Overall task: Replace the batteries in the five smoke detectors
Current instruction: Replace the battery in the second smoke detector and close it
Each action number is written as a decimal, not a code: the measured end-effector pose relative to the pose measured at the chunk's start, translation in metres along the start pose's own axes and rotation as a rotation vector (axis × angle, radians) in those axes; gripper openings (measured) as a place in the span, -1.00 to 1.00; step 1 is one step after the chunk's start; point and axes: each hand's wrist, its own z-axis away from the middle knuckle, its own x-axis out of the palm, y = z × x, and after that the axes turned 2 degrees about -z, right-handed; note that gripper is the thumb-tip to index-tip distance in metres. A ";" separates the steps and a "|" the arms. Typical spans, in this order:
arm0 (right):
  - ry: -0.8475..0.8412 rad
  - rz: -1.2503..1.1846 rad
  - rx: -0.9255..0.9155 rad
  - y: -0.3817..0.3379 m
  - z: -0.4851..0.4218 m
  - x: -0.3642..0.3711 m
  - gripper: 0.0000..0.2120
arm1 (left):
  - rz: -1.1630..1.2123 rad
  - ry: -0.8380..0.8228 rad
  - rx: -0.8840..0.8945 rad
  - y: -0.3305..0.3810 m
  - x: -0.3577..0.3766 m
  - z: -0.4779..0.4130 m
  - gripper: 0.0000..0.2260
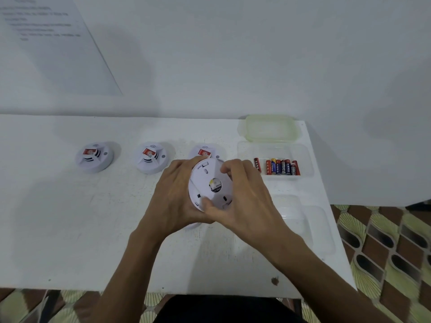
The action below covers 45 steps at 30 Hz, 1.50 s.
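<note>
A white round smoke detector (211,183) is held above the table with its flat back facing me. My left hand (172,199) grips its left rim. My right hand (242,194) grips its right side, fingers curled over the top edge and thumb at the bottom. Three more smoke detectors stand on the table behind: one at the left (94,157), one in the middle (151,157), and one (206,151) partly hidden by my hands. Several red and blue batteries (279,166) lie in a clear tray (303,157) to the right.
A pale green lid (271,129) lies at the table's back right corner. Another clear tray (310,224) sits near the right edge of the white table (70,217). A white wall with a printed sheet (53,43) rises behind. Patterned floor shows to the right.
</note>
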 end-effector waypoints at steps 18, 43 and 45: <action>-0.018 -0.910 0.231 0.034 -0.016 -0.032 -0.71 | -0.026 0.011 -0.018 0.000 -0.016 -0.009 -0.19; -0.426 0.385 0.205 0.109 -0.072 0.054 -0.80 | 0.024 -0.013 -0.045 -0.013 -0.018 0.004 -0.21; -0.410 0.461 0.182 0.110 -0.070 0.056 -0.79 | 0.016 -0.018 -0.023 -0.014 -0.017 0.005 -0.24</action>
